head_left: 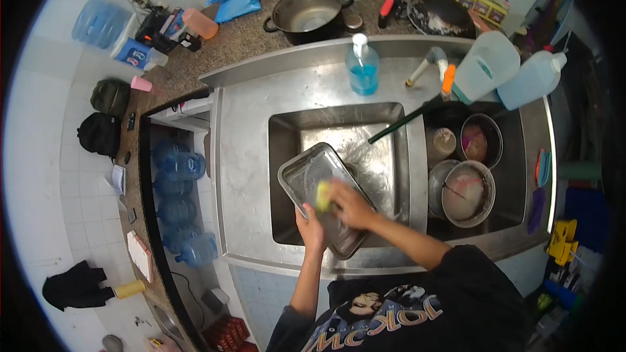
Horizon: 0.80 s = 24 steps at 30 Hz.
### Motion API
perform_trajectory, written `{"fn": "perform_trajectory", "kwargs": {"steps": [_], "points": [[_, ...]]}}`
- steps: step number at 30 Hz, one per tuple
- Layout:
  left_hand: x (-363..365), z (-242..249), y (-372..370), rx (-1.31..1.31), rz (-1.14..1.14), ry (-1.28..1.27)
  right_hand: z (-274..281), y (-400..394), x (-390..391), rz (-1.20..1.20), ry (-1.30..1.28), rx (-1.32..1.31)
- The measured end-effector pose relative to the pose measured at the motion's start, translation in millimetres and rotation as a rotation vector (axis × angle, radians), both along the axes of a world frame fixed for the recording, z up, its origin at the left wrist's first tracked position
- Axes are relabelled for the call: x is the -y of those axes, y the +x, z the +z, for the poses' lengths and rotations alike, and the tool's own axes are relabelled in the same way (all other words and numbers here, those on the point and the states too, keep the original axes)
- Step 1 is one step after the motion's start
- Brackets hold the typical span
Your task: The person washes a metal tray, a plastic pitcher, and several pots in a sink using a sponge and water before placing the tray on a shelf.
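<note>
Tilted over the left sink basin [385, 176] is a rectangular metal baking tray [301, 171]. My left hand [312, 229] grips the tray by its near left edge. Pressed to the inside of the tray is a yellow sponge [323, 195], with my right hand [351, 205] closed round it. The right hand and sponge are smeared by motion. A dark green hose [404, 120] reaches from the tap over the basin, its end apart from the tray.
Pots [468, 194] with cloudy liquid crowd the right basin. A bottle of blue liquid [362, 68] stands behind the left basin, and plastic jugs [488, 68] at the back right. On the counter behind sits a large black pot [306, 13]. Water bottles [177, 160] fill the left shelf.
</note>
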<state>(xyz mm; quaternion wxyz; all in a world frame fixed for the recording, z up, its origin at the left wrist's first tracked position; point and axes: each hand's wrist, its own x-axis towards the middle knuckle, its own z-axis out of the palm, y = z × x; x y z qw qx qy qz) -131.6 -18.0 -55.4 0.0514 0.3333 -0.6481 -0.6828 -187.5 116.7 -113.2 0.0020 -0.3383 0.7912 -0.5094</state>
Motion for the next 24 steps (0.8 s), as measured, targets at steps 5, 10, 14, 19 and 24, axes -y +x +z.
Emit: {"fn": "perform_trajectory", "kwargs": {"steps": [5, 10, 14, 19, 24], "points": [[-20.6, -15.2, -5.3, -0.041, -0.194, -0.353, -20.1, -0.8, 43.4, -0.351, -0.130, 0.304], [1.0, -14.7, -2.7, 0.117, -0.199, -0.123, -11.9, 5.1, 2.9, -0.018, -0.035, 0.200], [-11.8, -22.3, 7.2, 0.076, -0.232, -0.342, -6.7, -14.4, 22.1, -0.530, -0.062, 0.301], [26.4, -22.0, -10.1, 0.062, -0.188, -0.307, -2.8, 8.8, 5.9, -0.217, 0.088, 0.033], [25.8, -14.1, -13.2, 0.012, -0.030, -0.312, -17.8, 22.6, -13.3, -0.282, 0.320, 0.069]]}}
